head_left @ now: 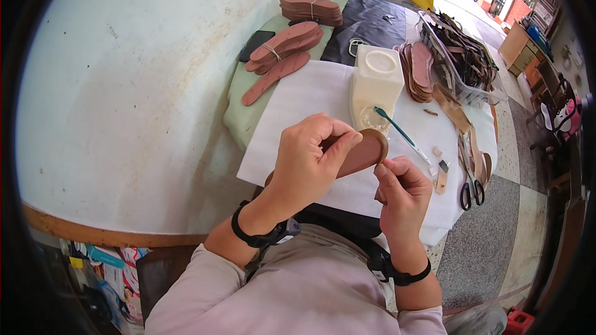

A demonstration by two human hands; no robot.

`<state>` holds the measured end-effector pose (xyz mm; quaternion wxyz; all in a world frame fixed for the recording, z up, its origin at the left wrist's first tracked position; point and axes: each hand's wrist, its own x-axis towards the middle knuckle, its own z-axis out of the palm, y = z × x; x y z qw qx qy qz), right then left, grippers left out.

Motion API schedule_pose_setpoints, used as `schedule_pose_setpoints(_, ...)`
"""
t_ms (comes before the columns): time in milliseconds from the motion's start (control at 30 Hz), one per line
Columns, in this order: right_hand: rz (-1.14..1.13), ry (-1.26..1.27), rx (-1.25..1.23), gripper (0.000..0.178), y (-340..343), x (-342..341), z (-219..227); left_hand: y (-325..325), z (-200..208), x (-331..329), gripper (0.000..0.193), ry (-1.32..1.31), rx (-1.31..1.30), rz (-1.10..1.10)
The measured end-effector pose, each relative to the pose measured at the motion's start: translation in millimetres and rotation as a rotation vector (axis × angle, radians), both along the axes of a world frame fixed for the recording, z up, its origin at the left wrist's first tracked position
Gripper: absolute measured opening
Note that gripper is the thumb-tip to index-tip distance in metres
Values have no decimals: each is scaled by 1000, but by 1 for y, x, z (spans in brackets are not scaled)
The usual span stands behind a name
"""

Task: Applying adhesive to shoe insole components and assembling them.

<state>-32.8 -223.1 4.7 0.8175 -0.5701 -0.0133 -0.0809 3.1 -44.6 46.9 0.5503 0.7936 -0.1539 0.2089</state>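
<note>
A reddish-brown shoe insole [359, 156] is raised over the white sheet in front of me, with a brown strip [376, 136] curving round its rounded end. My left hand [307, 152] pinches the insole and strip between thumb and fingers. Closed at the tip of that end, my right hand [405, 195] has thumb and finger on the edging. Just beyond them stands a cream plastic container [376, 84] with a cut opening that looks smeared with glue. A teal-and-white brush [405, 133] leans from this opening onto the sheet.
Bundled insoles [282, 46] lie at the far left; another stack [417, 71] is right of the container. A clear bin [462, 65] holds dark strips. Black-handled scissors [472, 189] and tan strips [462, 118] lie near the right edge. A pale wall [136, 87] borders the left.
</note>
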Motion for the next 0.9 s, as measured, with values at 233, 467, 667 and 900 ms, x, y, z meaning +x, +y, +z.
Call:
schedule_pose_setpoints(233, -26, -9, -34, 1, 2, -1, 7, 1, -7, -1, 13, -45, -25, -10)
schedule_pose_setpoints(467, -65, -69, -104, 3, -1, -1, 17, -4, 0, -12, 13, 61, -88, -85)
schedule_pose_setpoints(667, -77, -146, -202, 4, -8, 6, 23, -4, 12, -9, 17, 314, -253, -302)
schedule_pose_setpoints(900, -58, -228, -257, 4, 1, 8, 26, -15, 17, -1, 16, 320, -198, -420)
